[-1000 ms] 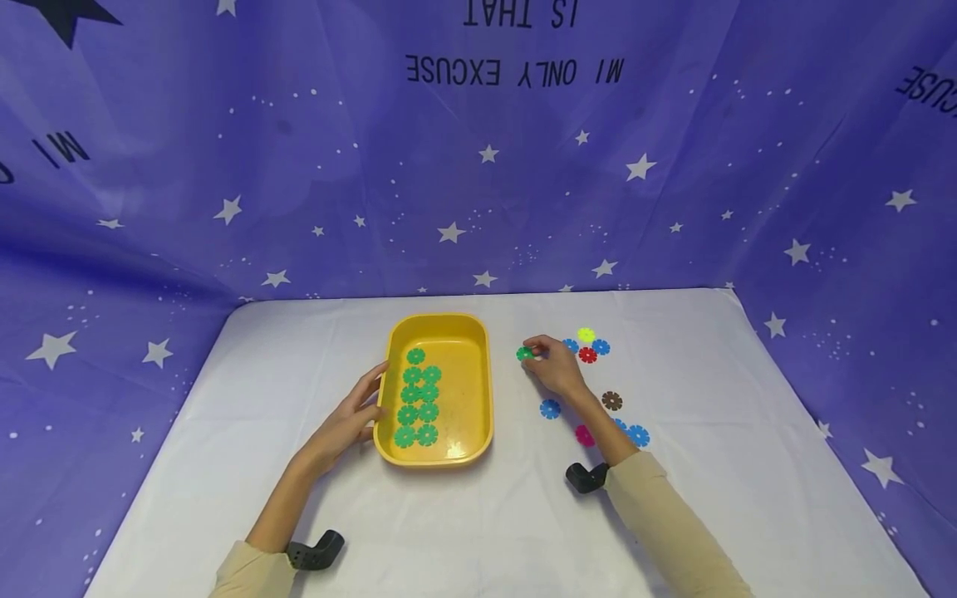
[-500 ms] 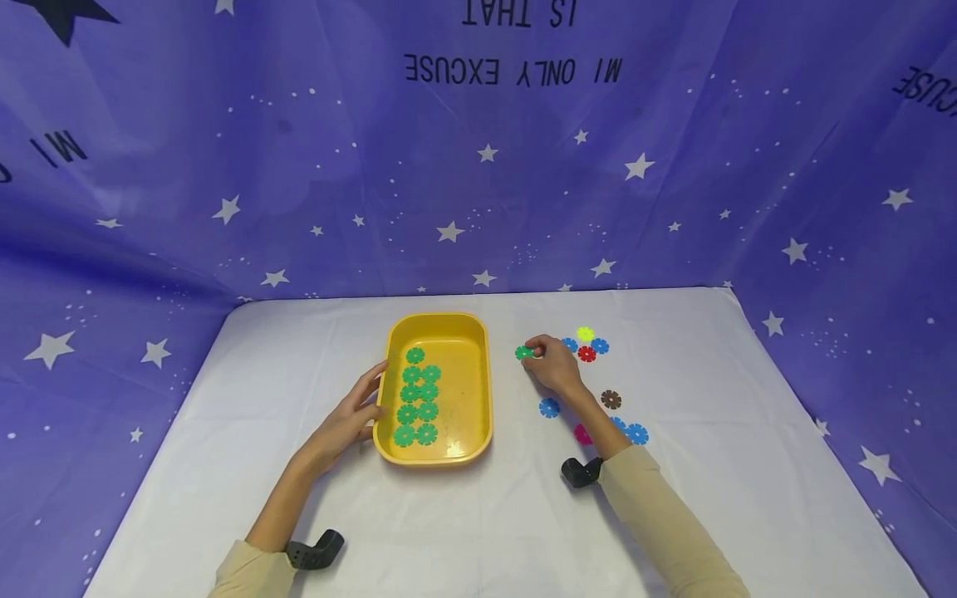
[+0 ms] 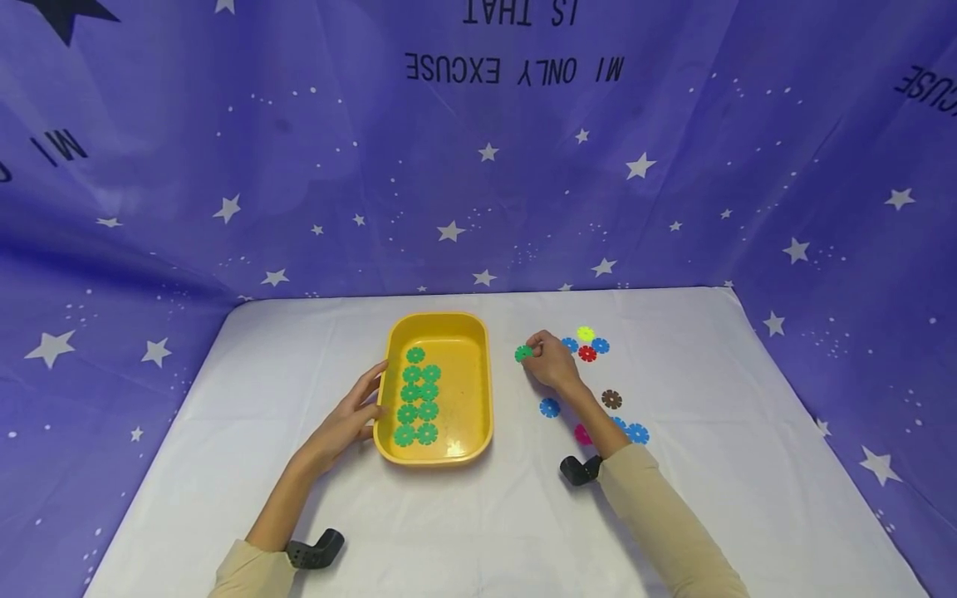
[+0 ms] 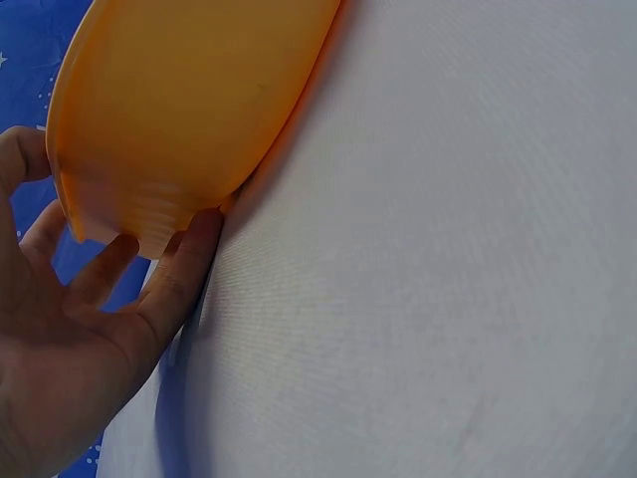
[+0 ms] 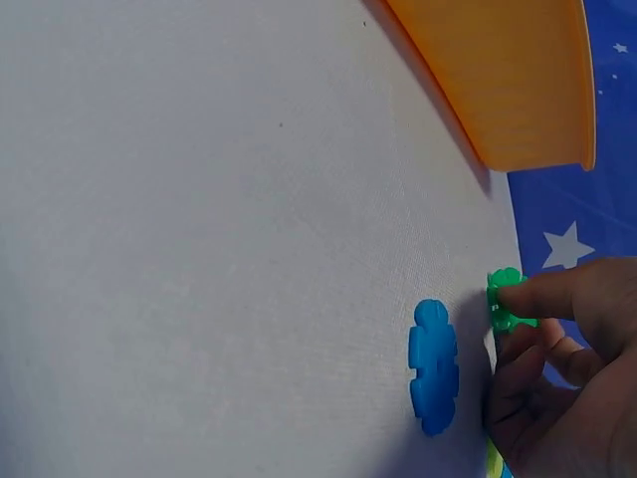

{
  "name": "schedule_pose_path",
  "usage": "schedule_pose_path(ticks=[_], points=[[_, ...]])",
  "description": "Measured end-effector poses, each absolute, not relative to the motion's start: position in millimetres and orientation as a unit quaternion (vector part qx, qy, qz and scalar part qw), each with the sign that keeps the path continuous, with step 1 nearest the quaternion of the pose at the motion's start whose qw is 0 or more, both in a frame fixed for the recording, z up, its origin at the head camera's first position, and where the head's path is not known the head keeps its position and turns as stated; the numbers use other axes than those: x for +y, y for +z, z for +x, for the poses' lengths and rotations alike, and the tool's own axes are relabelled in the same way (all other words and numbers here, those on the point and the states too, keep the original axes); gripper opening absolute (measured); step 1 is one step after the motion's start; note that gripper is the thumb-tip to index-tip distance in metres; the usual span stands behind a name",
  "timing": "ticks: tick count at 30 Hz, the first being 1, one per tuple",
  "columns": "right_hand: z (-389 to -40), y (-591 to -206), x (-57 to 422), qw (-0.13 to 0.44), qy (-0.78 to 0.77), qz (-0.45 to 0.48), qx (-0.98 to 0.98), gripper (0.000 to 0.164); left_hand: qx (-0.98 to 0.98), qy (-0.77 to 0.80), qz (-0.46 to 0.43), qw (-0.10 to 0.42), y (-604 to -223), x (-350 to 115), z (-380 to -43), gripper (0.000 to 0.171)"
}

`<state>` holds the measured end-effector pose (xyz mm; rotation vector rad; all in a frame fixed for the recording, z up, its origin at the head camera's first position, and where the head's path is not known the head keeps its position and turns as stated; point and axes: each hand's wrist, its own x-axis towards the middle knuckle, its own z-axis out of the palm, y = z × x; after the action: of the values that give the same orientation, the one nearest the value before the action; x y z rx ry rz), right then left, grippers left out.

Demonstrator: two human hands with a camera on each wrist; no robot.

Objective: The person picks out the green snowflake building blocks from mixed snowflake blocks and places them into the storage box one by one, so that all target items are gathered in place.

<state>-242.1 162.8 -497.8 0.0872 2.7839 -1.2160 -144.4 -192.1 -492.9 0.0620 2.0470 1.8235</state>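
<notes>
My left hand [image 3: 345, 425] touches the outer left wall of a yellow tray [image 3: 489, 399] with spread fingertips. In the left wrist view those fingers [image 4: 179, 274] press low against the tray's side [image 4: 199, 90]. Several green notched discs [image 3: 427, 433], flower-shaped, lie in two columns along the tray's left half. Right of the tray, my right hand [image 3: 555, 363] pinches another green notched disc [image 3: 522, 354] between thumb and finger. The right wrist view shows this green disc [image 5: 504, 299] at the fingertips, close to the cloth, with a blue notched disc [image 5: 434, 368] nearby.
Blue, red [image 3: 587, 354] and yellow [image 3: 586, 333] discs lie just beyond my right hand. A brown disc [image 3: 611, 399], a pink disc [image 3: 583, 433] and more blue ones [image 3: 638, 433] sit around my right forearm. A starry purple curtain [image 3: 478, 191] surrounds the white-covered table.
My right hand stays almost in place; its fingers have shifted slightly around the green disc. My left hand and the tray have not visibly moved.
</notes>
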Motion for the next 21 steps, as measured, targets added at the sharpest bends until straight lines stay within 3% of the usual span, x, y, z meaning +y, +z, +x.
schedule_pose_path(ticks=[8, 21], points=[[-235, -489, 158, 0.025, -0.473, 0.022, 0.881, 0.016, 0.733, 0.65, 0.026, 0.198, -494, -192, -145, 0.077], [-226, -442, 112, 0.004, -0.605, -0.015, 0.796, 0.019, 0.734, 0.648, 0.027, 0.198, -493, -193, -144, 0.077]])
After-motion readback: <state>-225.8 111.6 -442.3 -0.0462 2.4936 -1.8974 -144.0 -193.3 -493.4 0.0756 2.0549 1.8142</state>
